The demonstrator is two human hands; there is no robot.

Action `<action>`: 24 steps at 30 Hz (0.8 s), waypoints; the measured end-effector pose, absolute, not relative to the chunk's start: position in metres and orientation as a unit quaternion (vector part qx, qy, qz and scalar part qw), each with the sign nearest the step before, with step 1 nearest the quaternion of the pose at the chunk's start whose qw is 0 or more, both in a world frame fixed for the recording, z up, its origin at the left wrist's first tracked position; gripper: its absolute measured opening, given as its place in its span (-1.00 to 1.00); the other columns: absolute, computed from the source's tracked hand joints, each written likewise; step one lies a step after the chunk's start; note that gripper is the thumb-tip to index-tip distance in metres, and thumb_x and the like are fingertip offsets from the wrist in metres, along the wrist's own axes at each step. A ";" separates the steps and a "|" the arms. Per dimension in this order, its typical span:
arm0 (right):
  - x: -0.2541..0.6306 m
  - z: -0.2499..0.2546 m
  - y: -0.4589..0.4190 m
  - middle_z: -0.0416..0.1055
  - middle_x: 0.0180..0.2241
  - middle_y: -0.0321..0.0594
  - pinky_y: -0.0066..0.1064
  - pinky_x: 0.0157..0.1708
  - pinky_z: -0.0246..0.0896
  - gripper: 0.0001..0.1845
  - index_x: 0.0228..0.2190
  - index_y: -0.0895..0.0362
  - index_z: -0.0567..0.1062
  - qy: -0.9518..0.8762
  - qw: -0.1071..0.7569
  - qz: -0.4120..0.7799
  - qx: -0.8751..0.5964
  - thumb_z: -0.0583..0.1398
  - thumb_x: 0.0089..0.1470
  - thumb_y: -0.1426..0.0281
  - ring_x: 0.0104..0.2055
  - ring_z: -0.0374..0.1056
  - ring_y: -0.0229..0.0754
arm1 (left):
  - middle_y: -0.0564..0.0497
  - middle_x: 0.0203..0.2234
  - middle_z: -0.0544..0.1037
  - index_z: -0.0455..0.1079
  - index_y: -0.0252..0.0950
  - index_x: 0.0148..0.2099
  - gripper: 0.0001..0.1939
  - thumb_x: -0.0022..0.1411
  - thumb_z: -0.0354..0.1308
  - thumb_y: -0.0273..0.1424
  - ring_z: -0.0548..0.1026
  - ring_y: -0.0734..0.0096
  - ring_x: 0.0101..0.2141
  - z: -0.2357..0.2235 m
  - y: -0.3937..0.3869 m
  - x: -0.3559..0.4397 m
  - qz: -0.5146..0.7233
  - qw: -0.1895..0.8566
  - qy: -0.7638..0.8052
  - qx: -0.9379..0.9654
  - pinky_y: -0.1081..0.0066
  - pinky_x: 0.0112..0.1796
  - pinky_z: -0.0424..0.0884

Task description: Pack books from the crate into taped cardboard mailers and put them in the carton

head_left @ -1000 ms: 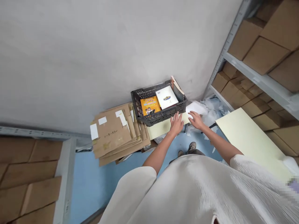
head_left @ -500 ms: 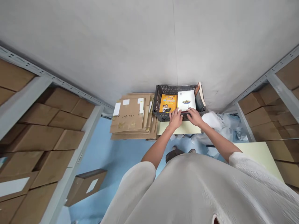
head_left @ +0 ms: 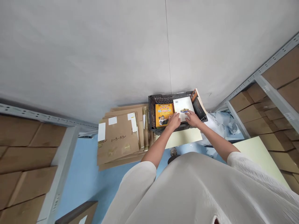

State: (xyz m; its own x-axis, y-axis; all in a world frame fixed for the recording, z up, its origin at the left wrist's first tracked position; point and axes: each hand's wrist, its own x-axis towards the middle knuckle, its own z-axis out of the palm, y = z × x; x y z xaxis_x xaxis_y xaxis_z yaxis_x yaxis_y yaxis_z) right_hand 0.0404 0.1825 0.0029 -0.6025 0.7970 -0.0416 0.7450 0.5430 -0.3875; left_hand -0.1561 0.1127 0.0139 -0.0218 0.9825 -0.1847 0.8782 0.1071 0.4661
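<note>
A white book (head_left: 182, 104) with a small coloured picture and a barcode lies in a black plastic crate (head_left: 161, 99). My left hand (head_left: 174, 121) is closed at the lower left side of this book, its fingers curled over the edge. At the lower right side my right hand (head_left: 192, 119) grips the same book, thumb turned inward. Left of it in the crate rests an orange book (head_left: 163, 112) with people on its cover. A dark book (head_left: 198, 104) leans upright against the crate's right wall. My fingertips are partly hidden.
Flattened cardboard boxes (head_left: 119, 135) are stacked left of the crate. Shelves of cardboard boxes (head_left: 263, 113) stand on both sides. Clear plastic wrap (head_left: 227, 124) lies at the right. A pale board (head_left: 261, 155) is near my right arm. The wall (head_left: 130, 56) rises behind.
My view has shifted closer and turned, so the crate looks larger and lower. Both hands have moved from the white book's near edge further up along its sides.
</note>
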 end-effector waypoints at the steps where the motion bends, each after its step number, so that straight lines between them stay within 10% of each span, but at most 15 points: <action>1: 0.038 0.000 0.184 0.32 0.42 0.06 0.17 0.42 0.21 -0.44 0.30 0.10 0.52 -0.872 0.064 0.185 -0.449 0.18 0.34 0.31 0.43 0.26 0.24 | -0.20 0.51 0.29 0.34 -0.19 0.48 -0.46 0.54 -0.01 -0.36 0.33 -0.04 0.44 0.011 0.116 -0.159 0.109 0.240 0.701 0.662 -0.09 0.45 0.20; 9: 0.017 -0.006 0.184 0.24 0.47 0.01 0.43 0.33 0.18 -0.44 0.30 -0.03 0.52 -0.825 0.021 0.194 -0.531 0.23 0.31 0.24 0.45 0.15 0.38 | -0.20 0.50 0.29 0.32 -0.26 0.48 -0.46 0.52 0.04 -0.39 0.39 0.05 0.40 -0.007 0.130 -0.175 0.121 0.287 0.665 0.679 0.11 0.38 0.36; 24: -0.039 0.017 0.165 0.32 0.43 -0.01 0.08 0.34 0.28 -0.48 0.27 0.05 0.55 -0.852 -0.042 0.188 -0.487 0.19 0.34 0.29 0.39 0.27 0.21 | -0.18 0.32 0.37 0.42 -0.18 0.26 -0.52 0.33 0.16 -0.56 0.51 0.08 0.23 -0.017 0.126 -0.227 0.181 0.293 0.746 0.570 0.18 0.25 0.45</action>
State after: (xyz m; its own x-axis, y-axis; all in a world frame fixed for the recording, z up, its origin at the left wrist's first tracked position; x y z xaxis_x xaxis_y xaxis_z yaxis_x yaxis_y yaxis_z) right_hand -0.0390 0.1647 0.0165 -0.5226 0.8139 -0.2539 0.8453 0.4558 -0.2788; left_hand -0.2270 0.1262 -0.0170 -0.1778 0.9566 -0.2310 0.7445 0.2843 0.6040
